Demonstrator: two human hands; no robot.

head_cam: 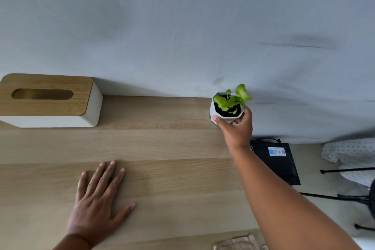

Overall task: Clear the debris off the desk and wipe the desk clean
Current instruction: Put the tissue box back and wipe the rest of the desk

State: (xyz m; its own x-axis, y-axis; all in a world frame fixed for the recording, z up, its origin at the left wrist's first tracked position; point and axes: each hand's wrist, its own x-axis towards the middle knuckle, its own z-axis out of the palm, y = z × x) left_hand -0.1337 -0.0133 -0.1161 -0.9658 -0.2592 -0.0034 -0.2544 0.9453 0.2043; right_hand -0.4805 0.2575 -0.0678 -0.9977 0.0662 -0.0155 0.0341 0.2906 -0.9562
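The light wooden desk fills the lower left of the head view and runs up to a pale wall. My right hand reaches to the desk's far right corner and grips a small white faceted pot holding a green plant. My left hand lies flat on the desk with fingers spread and nothing under it that I can see. No debris or cloth shows on the visible desk surface.
A white tissue box with a wooden lid stands at the back left against the wall. A clear glass object peeks in at the bottom edge. Beyond the desk's right edge, a black box and black metal legs are on the floor.
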